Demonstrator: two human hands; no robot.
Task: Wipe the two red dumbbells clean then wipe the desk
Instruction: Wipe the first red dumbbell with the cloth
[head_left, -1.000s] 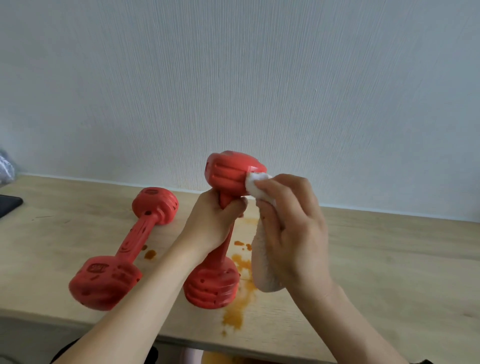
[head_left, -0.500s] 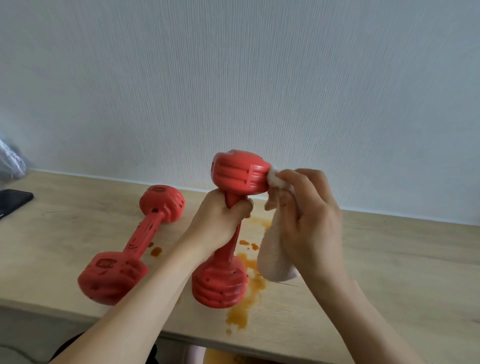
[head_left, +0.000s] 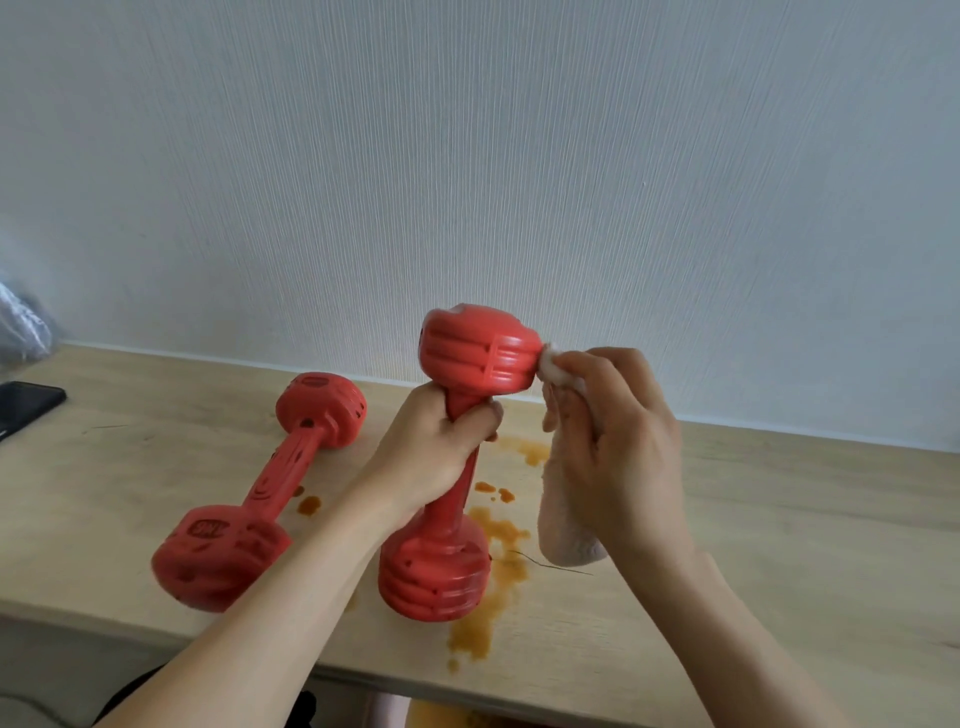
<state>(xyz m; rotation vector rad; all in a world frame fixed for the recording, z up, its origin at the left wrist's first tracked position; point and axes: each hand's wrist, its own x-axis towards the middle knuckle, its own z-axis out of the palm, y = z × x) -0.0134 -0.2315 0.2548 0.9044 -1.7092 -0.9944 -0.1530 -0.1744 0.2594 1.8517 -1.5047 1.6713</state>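
One red dumbbell (head_left: 475, 356) stands upright on the wooden desk (head_left: 779, 545), its lower head resting near the front edge. My left hand (head_left: 434, 449) grips its handle just under the upper head. My right hand (head_left: 618, 441) holds a white cloth (head_left: 563, 540) and presses a corner of it against the right side of the upper head; the rest of the cloth hangs down. A second red dumbbell (head_left: 260, 493), spotted with dark marks, lies flat on the desk to the left.
Orange-brown stains (head_left: 493, 587) spread over the desk around and in front of the upright dumbbell. A dark phone (head_left: 26, 402) lies at the far left, with a grey bag (head_left: 21, 327) behind it. A pale wall rises behind the desk.
My right hand and the cloth have slid from the front of the upper head round to its right side. The view has shifted slightly left.
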